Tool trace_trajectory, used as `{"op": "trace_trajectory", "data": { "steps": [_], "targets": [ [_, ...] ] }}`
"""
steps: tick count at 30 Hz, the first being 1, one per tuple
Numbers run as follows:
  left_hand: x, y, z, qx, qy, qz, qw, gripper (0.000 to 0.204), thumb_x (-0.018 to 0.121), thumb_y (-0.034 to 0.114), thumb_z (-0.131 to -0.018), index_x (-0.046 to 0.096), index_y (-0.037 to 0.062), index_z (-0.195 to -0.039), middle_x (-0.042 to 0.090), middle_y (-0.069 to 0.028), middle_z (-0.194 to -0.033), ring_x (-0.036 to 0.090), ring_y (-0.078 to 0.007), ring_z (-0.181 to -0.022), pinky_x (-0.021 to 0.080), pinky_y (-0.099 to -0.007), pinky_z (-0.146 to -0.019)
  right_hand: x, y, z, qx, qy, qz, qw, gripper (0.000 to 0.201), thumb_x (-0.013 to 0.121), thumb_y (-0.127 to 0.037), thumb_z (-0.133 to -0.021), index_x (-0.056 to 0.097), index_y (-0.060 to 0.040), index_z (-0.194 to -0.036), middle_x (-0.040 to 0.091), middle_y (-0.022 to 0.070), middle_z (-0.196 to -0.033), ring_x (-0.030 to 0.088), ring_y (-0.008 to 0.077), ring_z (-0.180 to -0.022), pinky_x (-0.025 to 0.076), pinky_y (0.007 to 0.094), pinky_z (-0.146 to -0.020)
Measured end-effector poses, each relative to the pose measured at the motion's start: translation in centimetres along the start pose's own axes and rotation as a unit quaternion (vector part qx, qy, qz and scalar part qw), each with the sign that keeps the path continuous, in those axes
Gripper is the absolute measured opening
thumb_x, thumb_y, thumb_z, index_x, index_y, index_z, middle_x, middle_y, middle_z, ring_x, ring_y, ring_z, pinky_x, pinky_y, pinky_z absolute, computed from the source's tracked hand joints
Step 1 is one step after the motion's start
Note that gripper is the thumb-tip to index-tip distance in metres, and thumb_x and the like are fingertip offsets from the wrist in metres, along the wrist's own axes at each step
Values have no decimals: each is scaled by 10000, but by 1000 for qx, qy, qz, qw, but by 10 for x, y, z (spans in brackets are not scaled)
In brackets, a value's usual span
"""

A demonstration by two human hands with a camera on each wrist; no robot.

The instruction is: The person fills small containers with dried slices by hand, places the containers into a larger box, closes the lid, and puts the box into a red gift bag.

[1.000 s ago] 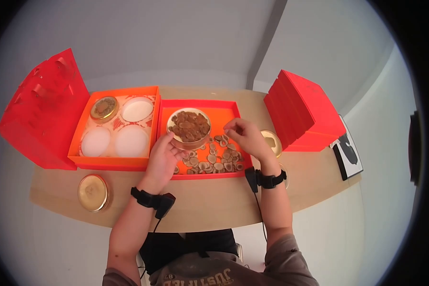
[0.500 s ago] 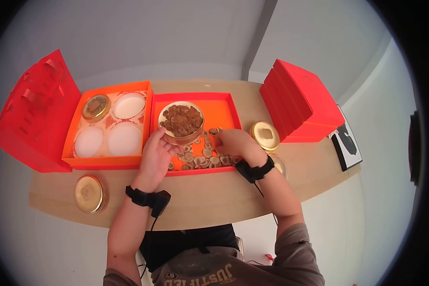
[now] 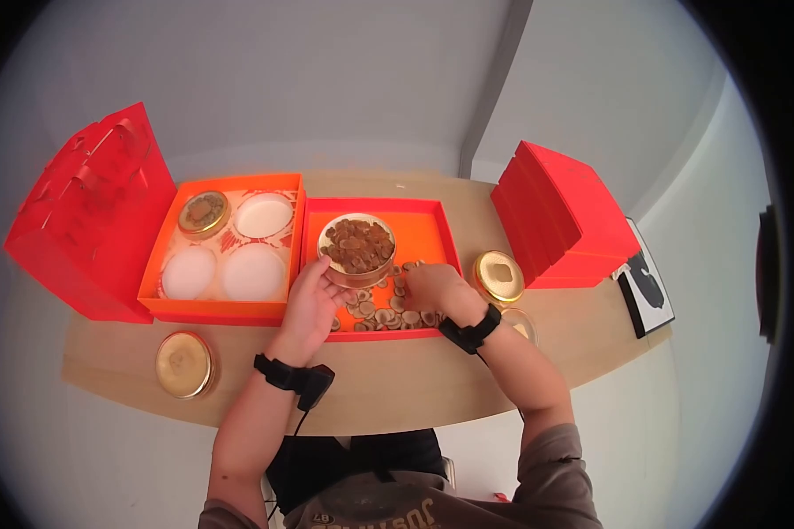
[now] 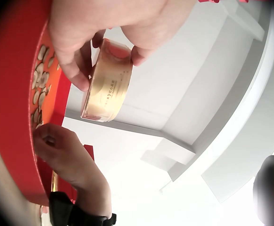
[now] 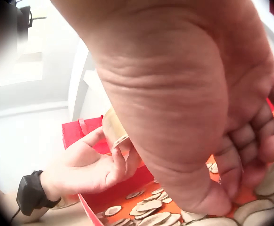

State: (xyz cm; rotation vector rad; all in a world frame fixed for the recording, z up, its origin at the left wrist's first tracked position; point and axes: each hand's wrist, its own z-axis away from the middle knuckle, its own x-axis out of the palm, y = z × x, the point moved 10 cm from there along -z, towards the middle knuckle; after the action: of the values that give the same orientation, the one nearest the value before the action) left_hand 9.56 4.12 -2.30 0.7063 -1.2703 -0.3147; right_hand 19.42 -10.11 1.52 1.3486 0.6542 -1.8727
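My left hand (image 3: 309, 310) holds a round clear-walled jar (image 4: 109, 84) with a gold label, thumb and fingers spread around its side. Brown, chunky dried pieces (image 3: 357, 245) fill the jar, which is held over the orange-lined red tray (image 3: 419, 225). Pale oval slices with dark rims (image 3: 384, 320) lie scattered in that tray. My right hand (image 3: 444, 289) reaches down into its right side, fingers bent and tips among the slices. Thumb and forefinger come close together in the right wrist view; whether they pinch a slice I cannot tell. One pale slice (image 5: 122, 140) shows beside the left fingers there.
Left of the tray, an orange box (image 3: 293, 256) has round wells, one holding a gold-rimmed jar (image 3: 205, 214). Behind it stands a red gift bag (image 3: 93, 220). Gold-topped jars (image 3: 184, 365) (image 3: 499, 276) stand on the table. Red boxes (image 3: 560, 220) are at the right.
My right hand has come down from above the tray's right edge to the slices inside. The left hand still holds the jar over the tray. The head view has shifted slightly.
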Motion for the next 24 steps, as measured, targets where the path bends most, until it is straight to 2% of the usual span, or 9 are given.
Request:
{"op": "trace_trajectory", "data": {
  "steps": [2,4,5,7,8,10,16,19,24],
  "targets": [
    [-2,-1,-1,4,-4,1,1000,245,587,308,-1029,576,103,-1163,660,-74,-1115,622,-202,-1083,513,-400,-931,-7,0,0,-4,16,-7,1000,235,710,-307,-852,732,-161,-1035,719,70,-1047,696,290,-994,575,428,-804],
    [-4,-1,-2,7,-9,2,1000,252,579,313,-1034,588,103,-1173,673,-75,-1106,628,-206,-1091,513,-400,-948,-3,7,2,2,-21,-124,992,243,740,-297,-837,725,-114,-998,730,77,-954,707,260,-893,567,396,-773],
    [-2,-1,0,5,-9,2,1000,252,582,312,-1033,586,100,-1169,673,-75,-1101,628,-205,-1088,513,-399,-943,-4,13,4,0,-20,-121,992,243,740,-297,-837,725,-114,-998,730,77,-954,707,260,-893,567,396,-773],
    [0,1,-1,9,-10,3,1000,252,584,310,-1031,585,97,-1165,672,-75,-1097,628,-204,-1084,513,-398,-937,-30,26,8,-41,86,-356,930,238,740,-206,-865,708,-37,-1030,729,68,-878,698,186,-805,554,328,-746],
    [0,-1,-1,6,-4,5,1000,255,581,313,-1033,583,93,-1161,672,-77,-1094,628,-205,-1079,513,-397,-930,-31,28,9,-43,86,-354,930,238,740,-206,-865,708,-37,-1030,729,68,-878,698,186,-805,554,328,-746],
    [0,0,-1,8,-2,3,1000,258,577,316,-1034,582,89,-1158,672,-79,-1092,628,-206,-1075,513,-396,-922,-54,34,16,-106,170,-559,805,215,690,-98,-916,691,27,-1091,729,60,-896,668,112,-767,541,272,-710],
    [2,-2,0,-4,-13,-3,1000,235,603,292,-1021,533,108,-1149,628,-85,-1168,606,-211,-1105,506,-406,-911,-89,20,31,-127,268,-499,814,236,605,-58,-982,679,39,-1184,760,66,-1004,656,80,-801,543,251,-740],
    [4,0,0,1,-8,-16,1000,286,545,333,-1049,577,76,-1171,671,-83,-1114,621,-204,-1082,509,-398,-913,-91,10,31,-103,245,-486,832,241,597,-65,-990,681,23,-1198,765,51,-1028,650,80,-817,546,255,-747],
    [0,-2,0,6,-24,-18,1000,290,532,333,-1055,580,84,-1196,673,-80,-1139,620,-202,-1101,506,-399,-928,-98,11,43,-114,299,-468,824,220,587,-97,-1001,679,13,-1169,758,39,-965,630,88,-782,540,275,-688]
  ]
}}
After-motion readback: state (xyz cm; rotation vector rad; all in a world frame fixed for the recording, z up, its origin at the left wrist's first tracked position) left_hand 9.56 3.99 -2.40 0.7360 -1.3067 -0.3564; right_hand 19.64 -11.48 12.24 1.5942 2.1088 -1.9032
